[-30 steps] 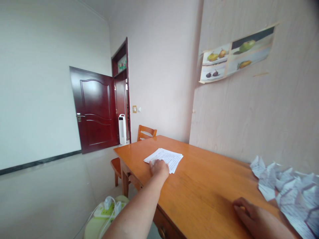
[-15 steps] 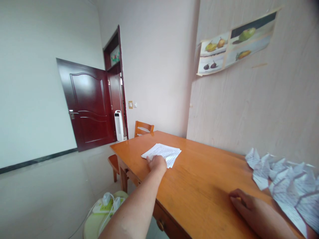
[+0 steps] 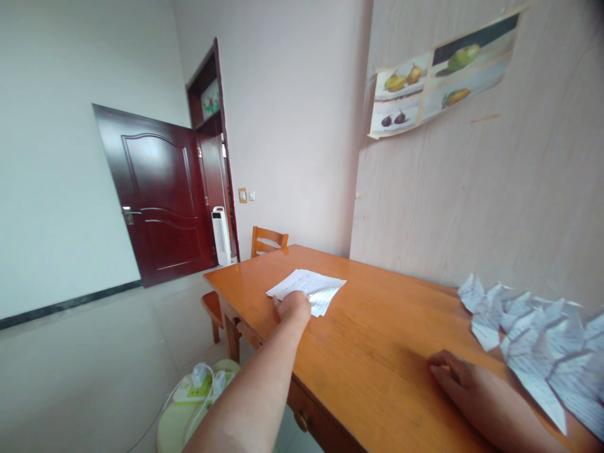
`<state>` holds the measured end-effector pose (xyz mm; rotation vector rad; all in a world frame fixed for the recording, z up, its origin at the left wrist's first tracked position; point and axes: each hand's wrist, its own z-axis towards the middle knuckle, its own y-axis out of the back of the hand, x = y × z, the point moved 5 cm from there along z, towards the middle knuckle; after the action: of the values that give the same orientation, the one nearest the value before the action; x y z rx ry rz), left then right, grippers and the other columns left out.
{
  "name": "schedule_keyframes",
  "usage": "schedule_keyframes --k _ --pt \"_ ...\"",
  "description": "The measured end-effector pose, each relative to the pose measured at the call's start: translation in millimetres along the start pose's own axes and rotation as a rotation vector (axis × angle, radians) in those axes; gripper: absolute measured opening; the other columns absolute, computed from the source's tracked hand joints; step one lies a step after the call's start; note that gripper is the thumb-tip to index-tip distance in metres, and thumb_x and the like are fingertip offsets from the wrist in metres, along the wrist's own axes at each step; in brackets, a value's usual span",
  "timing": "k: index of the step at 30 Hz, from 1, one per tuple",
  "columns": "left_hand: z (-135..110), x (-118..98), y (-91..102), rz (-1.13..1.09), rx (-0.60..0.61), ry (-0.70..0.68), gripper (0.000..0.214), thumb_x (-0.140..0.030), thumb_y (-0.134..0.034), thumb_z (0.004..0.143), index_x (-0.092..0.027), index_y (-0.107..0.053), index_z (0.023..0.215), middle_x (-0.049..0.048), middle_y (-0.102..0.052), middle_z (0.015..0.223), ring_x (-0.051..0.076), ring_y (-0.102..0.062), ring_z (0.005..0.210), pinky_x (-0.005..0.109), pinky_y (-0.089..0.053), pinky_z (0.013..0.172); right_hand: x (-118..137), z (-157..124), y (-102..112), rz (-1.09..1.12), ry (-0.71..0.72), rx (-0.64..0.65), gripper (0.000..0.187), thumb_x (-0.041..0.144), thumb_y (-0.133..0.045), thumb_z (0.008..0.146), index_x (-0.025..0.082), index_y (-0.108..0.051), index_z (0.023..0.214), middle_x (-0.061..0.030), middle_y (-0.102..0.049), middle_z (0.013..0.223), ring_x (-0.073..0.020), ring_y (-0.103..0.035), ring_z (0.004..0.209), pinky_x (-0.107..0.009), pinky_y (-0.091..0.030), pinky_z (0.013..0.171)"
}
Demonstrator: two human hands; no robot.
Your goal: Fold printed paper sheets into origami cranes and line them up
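Observation:
At the near edge of a small stack of written white paper sheets [image 3: 302, 281], my left hand [image 3: 293, 307] grips the top sheet. That sheet is bent up beside my knuckles; my fingertips are hidden behind the hand. Farther right, my right hand [image 3: 455, 375] rests on the orange wooden table [image 3: 372, 346]. Its fingers are curled in loosely, with nothing visible in them. Beside my right forearm stand several folded paper pieces [image 3: 523, 333] made from written sheets, with pointed tips sticking up.
An orange wooden chair [image 3: 268, 239] stands at the table's far end. Below the left edge, a round stool [image 3: 170, 431] carries a green and white power strip [image 3: 191, 391] with plugs and cables. A drawer knob [image 3: 301, 420] juts from the table's near side. A wall borders the back.
The top sheet's right part has shifted slightly to the right and bends more under my left hand. My right hand stays in place on the table. The whole view has turned slightly.

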<state>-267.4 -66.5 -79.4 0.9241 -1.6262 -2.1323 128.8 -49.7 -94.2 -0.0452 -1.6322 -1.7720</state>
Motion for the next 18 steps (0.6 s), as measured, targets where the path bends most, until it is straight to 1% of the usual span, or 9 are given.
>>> schedule_keyframes --k 2,3,4,6,7,9,13,15,18 --pt "-2 0 2.9 -0.020 -0.024 0.002 0.033 -0.035 -0.058 0.096 -0.017 -0.059 0.124 0.0104 -0.061 0.124 0.023 -0.062 0.107 0.044 -0.054 0.091 -1 0 -1 0.007 0.003 0.009 0.032 0.050 -0.046 0.088 0.030 -0.069 0.093 -0.0049 -0.077 0.084 -0.0286 -0.073 0.079 -0.035 -0.051 0.069" --pt "-3 0 4.8 -0.029 -0.039 0.002 0.029 -0.036 -0.056 0.098 -0.018 -0.063 0.119 0.0102 -0.064 0.121 0.024 -0.062 0.107 0.047 -0.051 0.095 -2 1 -1 0.010 0.006 0.017 0.032 0.050 -0.045 0.088 0.030 -0.069 0.093 -0.0050 -0.077 0.084 -0.0287 -0.073 0.079 -0.035 -0.051 0.070" --pt "-4 0 7.0 -0.038 -0.057 0.003 0.026 -0.036 -0.052 0.099 -0.019 -0.067 0.114 0.0100 -0.067 0.117 0.024 -0.063 0.107 0.050 -0.046 0.101 -3 2 -2 0.012 0.008 0.027 0.032 0.050 -0.045 0.089 0.029 -0.069 0.094 -0.0050 -0.077 0.084 -0.0286 -0.073 0.079 -0.036 -0.051 0.071" --pt "-8 -1 12.2 -0.057 -0.097 0.001 0.031 -0.036 -0.045 0.100 -0.024 -0.073 0.102 0.0096 -0.073 0.107 0.026 -0.064 0.107 0.055 -0.031 0.111 -6 3 -5 0.009 0.009 0.050 0.033 0.051 -0.044 0.091 0.029 -0.067 0.096 -0.0049 -0.077 0.086 -0.0283 -0.073 0.080 -0.037 -0.050 0.074" --pt "-10 -2 15.0 -0.066 -0.120 -0.001 0.034 -0.036 -0.043 0.100 -0.026 -0.075 0.098 0.0097 -0.075 0.103 0.027 -0.064 0.106 0.057 -0.024 0.114 -7 3 -6 0.005 0.006 0.059 0.033 0.051 -0.043 0.091 0.028 -0.067 0.097 -0.0049 -0.077 0.087 -0.0281 -0.073 0.081 -0.037 -0.050 0.075" --pt "-14 -3 21.1 -0.085 -0.166 -0.013 0.036 -0.038 -0.042 0.099 -0.027 -0.076 0.098 0.0100 -0.076 0.104 0.029 -0.064 0.106 0.058 -0.016 0.115 -9 4 -8 -0.010 0.000 0.072 0.033 0.050 -0.042 0.093 0.028 -0.066 0.098 -0.0046 -0.077 0.089 -0.0276 -0.073 0.083 -0.037 -0.049 0.077" --pt "-26 -9 35.6 -0.132 -0.257 -0.088 0.036 -0.035 -0.040 0.099 -0.028 -0.075 0.099 0.0080 -0.075 0.108 0.028 -0.061 0.110 0.055 -0.011 0.116 -6 3 -7 -0.051 -0.003 0.073 0.031 0.047 -0.041 0.094 0.029 -0.065 0.101 -0.0033 -0.077 0.091 -0.0265 -0.073 0.084 -0.036 -0.049 0.077" --pt "-34 -14 43.0 -0.153 -0.289 -0.146 0.037 -0.033 -0.038 0.099 -0.029 -0.075 0.096 0.0059 -0.075 0.107 0.026 -0.061 0.109 0.054 -0.010 0.117 -3 2 -6 -0.065 -0.003 0.057 0.031 0.047 -0.041 0.094 0.029 -0.066 0.102 -0.0028 -0.078 0.091 -0.0258 -0.073 0.083 -0.035 -0.049 0.075" --pt "-47 -23 51.7 -0.171 -0.309 -0.225 0.039 -0.031 -0.037 0.100 -0.027 -0.074 0.088 0.0050 -0.075 0.104 0.026 -0.060 0.106 0.055 -0.006 0.116 0 1 -4 -0.087 0.001 0.039 0.030 0.045 -0.042 0.093 0.028 -0.067 0.100 -0.0027 -0.077 0.089 -0.0254 -0.073 0.082 -0.034 -0.048 0.072"
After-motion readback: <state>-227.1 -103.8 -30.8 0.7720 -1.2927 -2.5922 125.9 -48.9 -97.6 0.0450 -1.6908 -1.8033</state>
